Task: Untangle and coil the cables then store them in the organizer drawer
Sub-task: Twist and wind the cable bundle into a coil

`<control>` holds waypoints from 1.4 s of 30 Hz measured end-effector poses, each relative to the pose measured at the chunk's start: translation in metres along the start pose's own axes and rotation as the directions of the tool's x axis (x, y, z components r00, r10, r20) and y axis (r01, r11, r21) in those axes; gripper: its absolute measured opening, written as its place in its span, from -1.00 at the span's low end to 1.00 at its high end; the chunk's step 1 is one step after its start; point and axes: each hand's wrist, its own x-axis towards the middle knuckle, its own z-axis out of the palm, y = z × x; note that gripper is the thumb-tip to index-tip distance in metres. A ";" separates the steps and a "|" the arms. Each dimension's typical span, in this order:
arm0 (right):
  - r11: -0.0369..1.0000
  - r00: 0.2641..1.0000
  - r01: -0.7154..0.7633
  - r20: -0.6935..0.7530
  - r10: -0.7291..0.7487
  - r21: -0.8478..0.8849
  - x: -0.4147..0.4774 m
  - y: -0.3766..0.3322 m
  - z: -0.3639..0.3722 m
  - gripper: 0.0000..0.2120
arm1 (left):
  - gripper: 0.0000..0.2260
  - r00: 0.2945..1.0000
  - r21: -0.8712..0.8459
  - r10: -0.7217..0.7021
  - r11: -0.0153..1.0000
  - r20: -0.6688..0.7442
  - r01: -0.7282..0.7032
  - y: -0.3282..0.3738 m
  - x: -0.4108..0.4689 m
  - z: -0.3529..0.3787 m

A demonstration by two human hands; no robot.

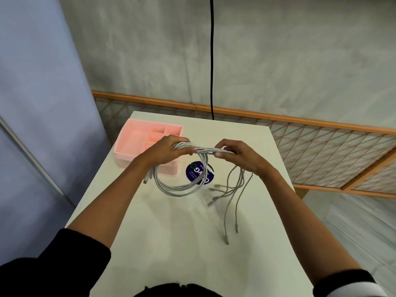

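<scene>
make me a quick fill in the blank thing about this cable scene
1. The organizer is ____ in colour.
2. It sits on the ____ side of the table.
3. The left hand and right hand both grip the cables; the loose ends hang below the ____ one.
4. The round sticker on the table is ____.

Missing words: pink; left; right; blue.
</scene>
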 end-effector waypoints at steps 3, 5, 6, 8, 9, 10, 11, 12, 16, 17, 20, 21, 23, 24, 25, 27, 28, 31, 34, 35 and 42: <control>0.984 0.994 0.062 -0.074 -0.075 -0.167 0.002 -0.002 0.003 -0.72 | -0.73 1.000 -0.012 0.031 0.999 -0.004 -0.031 0.000 -0.001 0.002; 0.994 0.998 0.015 -0.060 -0.022 -0.111 0.003 -0.002 0.006 -0.57 | -0.74 0.999 -0.019 0.051 0.998 -0.019 -0.051 0.002 0.000 0.003; 0.999 0.999 -0.028 -0.038 0.027 -0.028 0.004 -0.003 0.007 -0.53 | -0.73 0.997 -0.025 0.066 0.997 -0.033 -0.067 0.003 0.000 0.003; 0.979 0.992 -0.128 0.032 0.124 0.160 0.004 -0.006 0.005 -0.51 | -0.72 0.993 -0.039 0.099 0.994 -0.057 -0.102 0.006 0.001 0.002; 0.952 0.983 -0.179 0.083 0.163 0.248 0.005 -0.007 0.004 -0.52 | -0.72 0.992 -0.044 0.113 0.992 -0.052 -0.115 0.008 0.001 0.001; 0.924 0.973 -0.221 0.132 0.188 0.312 0.005 -0.007 0.002 -0.52 | -0.72 0.992 -0.045 0.120 0.992 -0.036 -0.122 0.009 0.001 -0.001; 0.910 0.966 -0.245 0.163 0.200 0.335 0.004 -0.005 0.000 -0.52 | -0.72 0.993 -0.042 0.120 0.992 -0.014 -0.121 0.011 0.001 -0.003; 0.917 0.965 -0.245 0.171 0.199 0.315 0.004 -0.004 -0.002 -0.53 | -0.72 0.994 -0.032 0.110 0.993 0.009 -0.110 0.012 0.001 -0.005; 0.972 0.977 -0.206 0.082 0.198 0.112 0.003 -0.006 0.001 -0.46 | -0.72 0.994 0.018 0.075 0.997 0.081 -0.076 0.014 0.000 -0.007; 0.971 0.975 -0.218 0.055 0.213 0.099 0.004 -0.005 0.003 -0.45 | -0.73 0.994 0.021 0.068 0.997 0.083 -0.070 0.014 0.000 -0.006; 0.969 0.971 -0.228 -0.042 0.233 0.095 0.006 -0.003 0.005 -0.41 | -0.78 0.995 0.016 0.056 0.998 0.084 -0.058 0.015 0.000 -0.004; 0.973 0.974 -0.211 -0.066 0.218 0.098 0.007 -0.002 0.004 -0.37 | -0.79 0.995 0.018 0.054 0.998 0.086 -0.056 0.016 0.000 -0.004; 0.973 0.977 -0.175 -0.094 0.190 0.150 0.007 -0.001 0.004 -0.40 | -0.80 0.994 0.017 0.067 0.997 0.087 -0.069 0.018 0.001 -0.003; 0.967 0.977 -0.167 -0.101 0.189 0.191 0.007 -0.001 0.003 -0.49 | -0.79 0.994 0.008 0.075 0.997 0.082 -0.076 0.019 0.001 -0.002; 0.959 0.977 -0.166 -0.094 0.191 0.230 0.007 -0.001 0.002 -0.55 | -0.78 0.994 -0.010 0.082 0.997 0.072 -0.082 0.019 0.001 -0.001; 0.942 0.982 -0.166 -0.034 0.183 0.292 0.006 0.000 0.002 -0.59 | -0.74 0.995 -0.047 0.088 0.995 0.043 -0.086 0.017 0.001 0.000; 0.935 0.985 -0.164 -0.003 0.174 0.313 0.005 0.001 0.001 -0.62 | -0.73 0.996 -0.061 0.088 0.994 0.028 -0.087 0.016 0.000 0.000; 0.925 0.987 -0.134 -0.034 0.156 0.356 0.000 0.007 0.001 -0.70 | -0.70 0.997 -0.107 0.082 0.991 -0.014 -0.083 0.013 -0.003 -0.001; 0.957 0.978 -0.050 -0.181 0.105 0.287 -0.005 0.006 0.005 -0.73 | -0.69 0.996 -0.139 0.060 0.988 -0.063 -0.068 0.005 -0.004 -0.003; 0.977 0.971 0.004 -0.235 0.047 0.212 -0.007 0.005 0.007 -0.75 | -0.68 0.996 -0.147 0.049 0.987 -0.079 -0.060 0.002 -0.005 -0.004; 0.931 0.900 0.140 -0.349 -0.262 -0.336 -0.004 0.007 0.013 -0.77 | -0.69 0.998 -0.171 0.009 0.985 -0.061 -0.020 0.002 -0.006 -0.012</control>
